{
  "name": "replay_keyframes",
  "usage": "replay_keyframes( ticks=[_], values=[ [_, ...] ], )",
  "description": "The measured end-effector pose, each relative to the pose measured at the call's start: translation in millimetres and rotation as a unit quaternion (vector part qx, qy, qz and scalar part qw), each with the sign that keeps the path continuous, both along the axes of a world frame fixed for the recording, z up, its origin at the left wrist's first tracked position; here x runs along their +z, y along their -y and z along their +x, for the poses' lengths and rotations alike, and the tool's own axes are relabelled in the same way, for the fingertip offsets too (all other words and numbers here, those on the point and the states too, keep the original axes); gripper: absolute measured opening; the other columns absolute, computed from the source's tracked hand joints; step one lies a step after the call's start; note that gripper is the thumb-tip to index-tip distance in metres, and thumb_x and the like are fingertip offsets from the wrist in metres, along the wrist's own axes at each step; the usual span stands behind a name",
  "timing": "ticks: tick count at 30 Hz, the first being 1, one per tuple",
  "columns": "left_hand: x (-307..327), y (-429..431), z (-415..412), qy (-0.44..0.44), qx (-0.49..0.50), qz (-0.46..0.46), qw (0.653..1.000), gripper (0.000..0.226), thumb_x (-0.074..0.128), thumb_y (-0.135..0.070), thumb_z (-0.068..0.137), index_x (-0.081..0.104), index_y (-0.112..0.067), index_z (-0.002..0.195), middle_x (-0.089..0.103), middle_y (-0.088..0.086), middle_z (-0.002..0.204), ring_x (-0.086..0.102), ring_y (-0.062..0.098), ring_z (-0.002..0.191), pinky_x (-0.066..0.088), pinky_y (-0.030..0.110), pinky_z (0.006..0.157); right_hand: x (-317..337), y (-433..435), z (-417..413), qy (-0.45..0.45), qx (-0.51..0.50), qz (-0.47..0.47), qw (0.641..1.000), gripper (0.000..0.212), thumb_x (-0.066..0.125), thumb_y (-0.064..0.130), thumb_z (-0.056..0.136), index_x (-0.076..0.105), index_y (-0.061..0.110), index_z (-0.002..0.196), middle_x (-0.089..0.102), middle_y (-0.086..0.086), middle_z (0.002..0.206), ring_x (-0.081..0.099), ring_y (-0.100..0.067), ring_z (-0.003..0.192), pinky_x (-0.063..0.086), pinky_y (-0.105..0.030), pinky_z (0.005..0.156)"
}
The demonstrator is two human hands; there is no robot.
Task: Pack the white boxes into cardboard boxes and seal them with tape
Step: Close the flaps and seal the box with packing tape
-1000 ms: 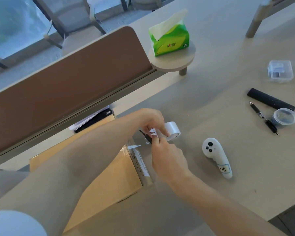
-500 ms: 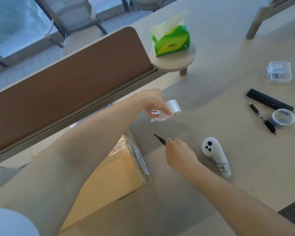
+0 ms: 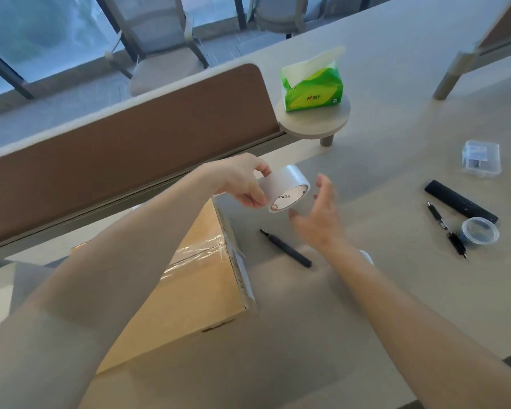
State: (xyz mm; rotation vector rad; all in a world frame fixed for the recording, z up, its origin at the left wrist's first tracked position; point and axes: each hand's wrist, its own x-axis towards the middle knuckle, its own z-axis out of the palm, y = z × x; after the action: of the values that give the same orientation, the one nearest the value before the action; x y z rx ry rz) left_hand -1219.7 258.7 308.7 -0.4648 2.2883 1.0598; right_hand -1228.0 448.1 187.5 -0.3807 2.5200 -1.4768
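Note:
A closed cardboard box [image 3: 189, 293] lies on the table at lower left, with clear tape [image 3: 198, 250] across its top seam. My left hand [image 3: 242, 181] holds a roll of clear tape [image 3: 286, 188] in the air above the box's far right corner. Just right of the roll, my right hand [image 3: 319, 216] is open with fingers spread and holds nothing. A black cutter [image 3: 286, 247] lies on the table below the roll. No white boxes are visible.
A green tissue pack [image 3: 313, 84] sits on a small round stand [image 3: 313, 124]. At right lie a black remote [image 3: 460, 200], a pen [image 3: 446, 228], a small round container [image 3: 480, 233] and a clear plastic case [image 3: 481, 157]. A brown divider panel [image 3: 130, 137] runs along the left.
My right hand set the black cutter down on the table and rose open toward the roll. My left hand lifted the tape roll away from the box.

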Motion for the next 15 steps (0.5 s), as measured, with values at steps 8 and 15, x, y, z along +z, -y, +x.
replay_keyframes(
  ticks=[8,15],
  values=[
    [28.1,-4.9,24.6,-0.001,-0.062,-0.067,0.996,0.049,0.083,0.0,0.075,0.059,-0.018,0.114,0.075,0.014,0.091,0.074,0.02,0.071,0.063,0.036,0.073,91.1,-13.5,-36.0,-0.255,0.345,0.194,0.882,0.049,0.076,0.03,0.075,0.054,0.016,0.116,0.06,-0.003,0.117,0.048,-0.024,0.118,0.03,-0.034,0.098],
    [54.9,10.0,22.0,-0.062,0.075,-0.038,0.995,0.029,0.085,-0.021,0.079,0.068,-0.018,0.103,0.078,0.004,0.082,0.076,0.013,0.078,0.051,0.022,0.059,113.1,-26.2,-27.4,-0.186,0.279,0.118,0.934,0.047,0.08,0.034,0.075,0.04,0.023,0.097,0.055,0.003,0.088,0.051,-0.021,0.076,0.039,-0.032,0.064]
  ],
)
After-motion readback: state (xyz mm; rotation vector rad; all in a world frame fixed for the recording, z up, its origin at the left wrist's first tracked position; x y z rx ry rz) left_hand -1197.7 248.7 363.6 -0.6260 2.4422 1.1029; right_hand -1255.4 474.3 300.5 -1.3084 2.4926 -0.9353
